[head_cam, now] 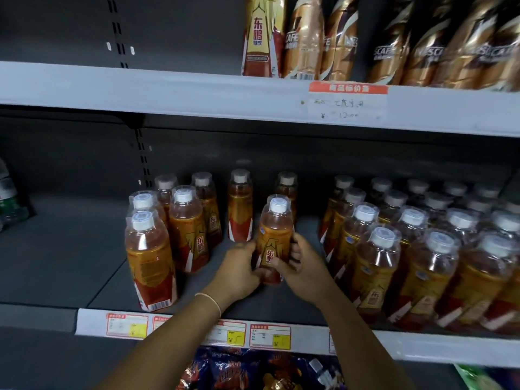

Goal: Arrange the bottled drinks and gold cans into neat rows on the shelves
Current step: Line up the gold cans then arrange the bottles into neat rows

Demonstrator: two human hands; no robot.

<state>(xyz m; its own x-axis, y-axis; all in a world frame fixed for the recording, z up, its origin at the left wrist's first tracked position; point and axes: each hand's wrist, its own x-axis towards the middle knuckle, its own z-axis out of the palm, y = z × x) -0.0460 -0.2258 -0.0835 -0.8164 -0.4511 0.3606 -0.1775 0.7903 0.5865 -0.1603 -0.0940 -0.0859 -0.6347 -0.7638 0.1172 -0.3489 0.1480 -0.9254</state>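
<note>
An orange bottled drink [274, 232] with a white cap and a gold-and-red label stands on the middle shelf [84, 266]. My left hand [242, 270] and my right hand [302, 266] both grip its lower half from either side. Left of it stand several like bottles [185, 229] in a loose cluster, and two more [240, 205] stand behind it. A dense block of the same bottles [422, 249] fills the shelf's right side. On the upper shelf [168, 85] stand a gold-and-red bottle [261, 38] and several gold-brown coffee bottles [394, 43].
The left part of both shelves is bare grey metal. A green-labelled bottle [8, 198] shows at the far left edge. Price tags [270, 336] line the shelf front. Dark snack bags [253, 370] lie on the shelf below.
</note>
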